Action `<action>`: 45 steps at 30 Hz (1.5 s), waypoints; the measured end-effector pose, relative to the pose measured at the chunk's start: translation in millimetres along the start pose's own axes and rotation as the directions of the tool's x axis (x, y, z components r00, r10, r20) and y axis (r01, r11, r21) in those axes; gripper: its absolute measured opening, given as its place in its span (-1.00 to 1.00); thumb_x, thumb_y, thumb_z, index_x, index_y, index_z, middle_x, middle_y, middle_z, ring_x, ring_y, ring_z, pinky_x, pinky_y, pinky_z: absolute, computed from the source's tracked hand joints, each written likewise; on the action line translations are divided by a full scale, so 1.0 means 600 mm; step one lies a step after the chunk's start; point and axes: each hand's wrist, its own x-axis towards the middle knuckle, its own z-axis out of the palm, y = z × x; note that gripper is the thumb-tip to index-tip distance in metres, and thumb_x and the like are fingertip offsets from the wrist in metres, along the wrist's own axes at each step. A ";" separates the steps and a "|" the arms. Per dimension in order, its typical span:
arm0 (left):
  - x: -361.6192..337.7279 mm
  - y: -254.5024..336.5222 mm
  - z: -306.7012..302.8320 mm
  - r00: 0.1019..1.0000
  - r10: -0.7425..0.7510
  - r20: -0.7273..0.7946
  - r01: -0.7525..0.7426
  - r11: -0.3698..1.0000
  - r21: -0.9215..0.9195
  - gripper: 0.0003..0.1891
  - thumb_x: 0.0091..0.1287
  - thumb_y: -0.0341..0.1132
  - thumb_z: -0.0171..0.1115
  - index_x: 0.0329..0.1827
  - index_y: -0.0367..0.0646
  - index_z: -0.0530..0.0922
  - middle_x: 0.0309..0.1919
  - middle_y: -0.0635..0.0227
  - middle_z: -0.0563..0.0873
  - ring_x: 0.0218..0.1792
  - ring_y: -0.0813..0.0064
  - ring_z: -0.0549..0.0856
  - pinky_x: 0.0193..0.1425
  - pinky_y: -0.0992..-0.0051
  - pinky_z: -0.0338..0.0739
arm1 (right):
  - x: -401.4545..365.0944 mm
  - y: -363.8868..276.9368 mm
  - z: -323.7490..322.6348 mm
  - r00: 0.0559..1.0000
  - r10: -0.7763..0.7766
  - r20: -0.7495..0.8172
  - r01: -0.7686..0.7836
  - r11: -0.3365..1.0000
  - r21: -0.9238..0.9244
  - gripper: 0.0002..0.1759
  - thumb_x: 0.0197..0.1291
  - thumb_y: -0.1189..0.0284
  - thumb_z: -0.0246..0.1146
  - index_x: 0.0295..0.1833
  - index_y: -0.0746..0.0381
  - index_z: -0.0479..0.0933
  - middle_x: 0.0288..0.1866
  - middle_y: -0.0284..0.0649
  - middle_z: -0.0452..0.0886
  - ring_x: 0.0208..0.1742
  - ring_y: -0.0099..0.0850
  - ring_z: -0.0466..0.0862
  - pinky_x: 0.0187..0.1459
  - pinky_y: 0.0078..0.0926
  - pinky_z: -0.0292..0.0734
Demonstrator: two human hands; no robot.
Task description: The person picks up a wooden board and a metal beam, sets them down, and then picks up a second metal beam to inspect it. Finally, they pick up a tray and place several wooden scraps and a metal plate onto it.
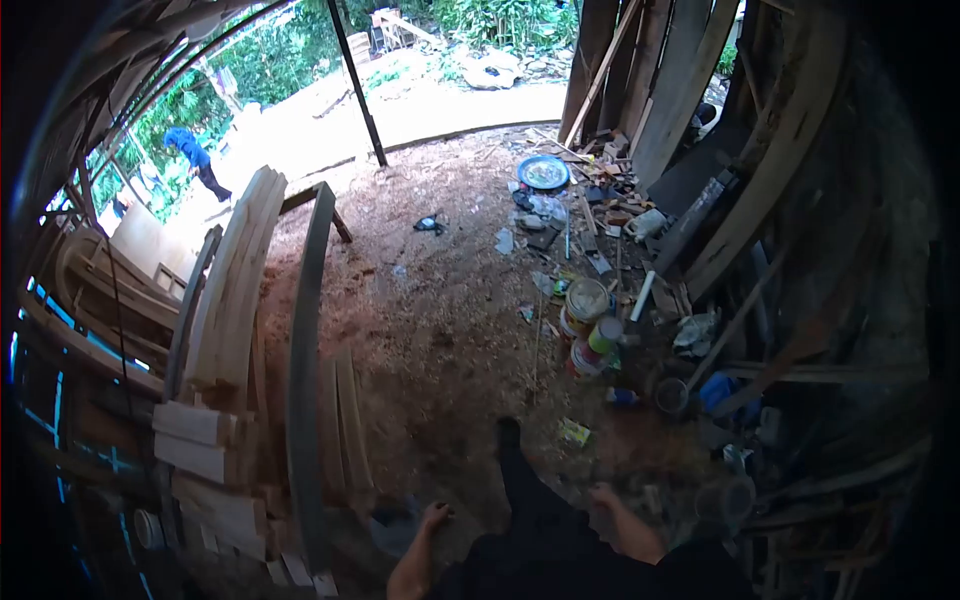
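Two bare hands hang low at six o'clock, either side of a dark leg. On the left hand, fingers are loosely apart, gripping nothing; planks stand near, at its ten o'clock. On the right hand, blur prevents any finding on the fingers. A yellow packet lies on the sawdust at its eleven o'clock; tins stand beyond, at twelve.

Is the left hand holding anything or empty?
Empty: the left hand hangs open, fingers spread, nothing in its grip, beside the stacked planks.
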 end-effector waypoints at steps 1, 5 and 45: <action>0.007 0.029 -0.016 0.999 -0.028 0.021 0.028 0.999 -0.025 -0.68 0.26 -0.30 0.05 0.00 -0.33 0.43 -0.25 0.16 0.64 -0.37 0.36 0.66 -0.35 0.43 0.54 | 0.023 -0.025 -0.010 0.997 0.069 0.045 -0.070 0.997 0.020 -0.63 0.01 0.22 0.24 -0.16 0.28 0.56 -0.32 -0.05 0.60 -0.32 -0.33 0.60 -0.30 -0.30 0.53; 0.075 0.109 -0.096 0.999 0.014 0.032 -0.018 0.990 0.142 -0.66 0.23 -0.30 0.11 0.00 -0.36 0.46 -0.28 0.18 0.64 -0.33 0.33 0.66 -0.30 0.38 0.57 | 0.213 -0.066 0.010 0.990 0.119 0.075 -0.129 0.981 0.148 -0.56 -0.02 0.27 0.25 -0.01 0.24 0.46 -0.13 -0.11 0.54 -0.20 -0.26 0.57 -0.27 -0.23 0.54; 1.058 1.523 0.076 0.807 -0.072 0.587 -0.255 0.853 0.456 -0.59 0.25 -0.26 0.05 0.14 -0.22 0.34 -0.22 0.22 0.63 -0.36 0.35 0.66 -0.38 0.45 0.49 | 0.743 -0.696 -0.365 0.650 0.714 -0.261 -0.376 0.600 0.707 -0.38 0.32 0.23 -0.20 0.32 0.47 -0.04 0.26 0.16 0.22 0.37 -0.14 0.11 0.34 -0.15 -0.04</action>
